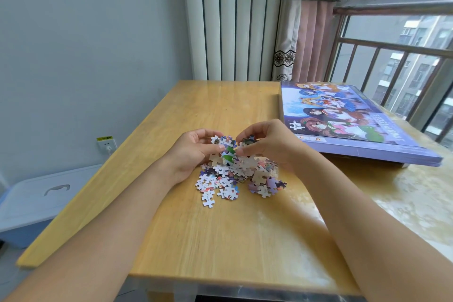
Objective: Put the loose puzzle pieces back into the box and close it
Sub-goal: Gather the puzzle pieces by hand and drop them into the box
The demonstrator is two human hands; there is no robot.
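A heap of loose puzzle pieces [235, 179] lies in the middle of the wooden table [220, 233]. Both hands are cupped over the far side of the heap. My left hand [193, 152] curls its fingers round a bunch of pieces, and my right hand [267, 142] grips more pieces from the other side. The purple puzzle box [348, 122] with a cartoon picture on its lid lies shut at the right, a hand's width beyond my right hand.
A white radiator [232, 19] and a curtain [301, 39] stand behind the table. A window with railings [402, 61] is at the right. A pale blue plastic storage bin [36, 201] sits on the floor left of the table.
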